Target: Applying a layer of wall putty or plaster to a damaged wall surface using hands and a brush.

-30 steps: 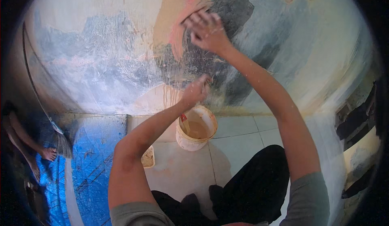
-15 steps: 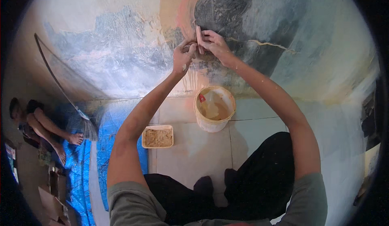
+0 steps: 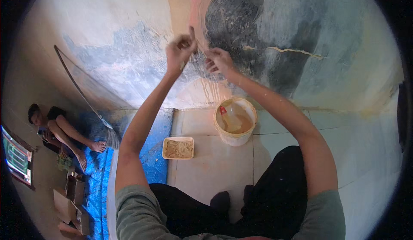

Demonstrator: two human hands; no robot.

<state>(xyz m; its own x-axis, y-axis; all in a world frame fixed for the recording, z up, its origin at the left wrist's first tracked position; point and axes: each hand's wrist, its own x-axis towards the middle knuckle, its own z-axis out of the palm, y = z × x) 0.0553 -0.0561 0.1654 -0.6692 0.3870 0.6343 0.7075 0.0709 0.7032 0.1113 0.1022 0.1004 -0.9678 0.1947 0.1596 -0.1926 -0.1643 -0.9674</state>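
Observation:
My left hand (image 3: 177, 55) is raised in front of the painted wall (image 3: 142, 72), its fingers closed on a thin, flat, brownish piece (image 3: 192, 37) that points upward. Motion blurs the piece, so its exact kind does not show. Just right of it and a little lower is my right hand (image 3: 220, 61), its fingers bent and smeared by motion. Whether that hand holds anything thin is unclear. A pale crack-like line (image 3: 297, 50) of filler runs across the dark paint to the right. Below the hands stands a round bucket (image 3: 237, 138) with cloudy liquid and a red-marked object inside.
A small rectangular tub (image 3: 178, 157) of beige paste sits on the tiled floor (image 3: 202, 175) left of the bucket. Blue sheeting (image 3: 157, 154) covers the floor at left. A broom (image 3: 81, 91) leans on the wall there, near a seated person (image 3: 64, 130) and cardboard boxes (image 3: 64, 205).
Both hands have moved apart, the left one up and leftward. The flat piece, earlier at my right hand, is now in my left. The view has shifted, showing more at the left.

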